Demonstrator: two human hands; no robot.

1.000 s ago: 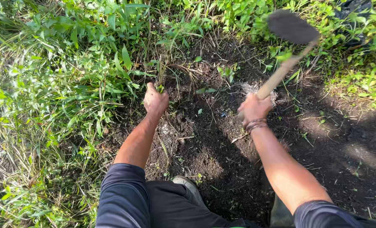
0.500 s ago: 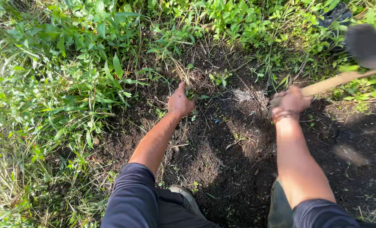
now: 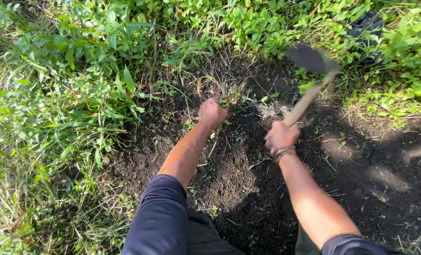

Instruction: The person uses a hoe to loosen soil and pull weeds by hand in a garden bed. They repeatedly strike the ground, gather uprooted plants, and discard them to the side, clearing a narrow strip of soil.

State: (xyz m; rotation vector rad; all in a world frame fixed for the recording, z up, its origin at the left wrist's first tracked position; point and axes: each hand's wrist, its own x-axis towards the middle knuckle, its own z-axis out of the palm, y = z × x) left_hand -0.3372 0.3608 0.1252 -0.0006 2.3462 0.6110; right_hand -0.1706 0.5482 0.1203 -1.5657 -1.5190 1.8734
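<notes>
My left hand (image 3: 212, 112) is closed around a clump of green weeds and dry stems (image 3: 230, 96) at the far edge of a dark soil patch (image 3: 229, 174). My right hand (image 3: 281, 138) grips the wooden handle (image 3: 305, 103) of a small hoe, raised above the soil. Its dark metal blade (image 3: 309, 57) is blurred and points up and away from me, over the grass edge. A thin band circles my right wrist.
Dense green weeds and grass (image 3: 68, 85) surround the soil on the left and far sides. A dark bag-like object (image 3: 368, 28) lies in the plants at the upper right. My dark-trousered knees (image 3: 158, 217) are at the bottom edge.
The hoe, held far out to the right half a second ago, has swung back left and over the soil. My left hand stays closed on the weeds.
</notes>
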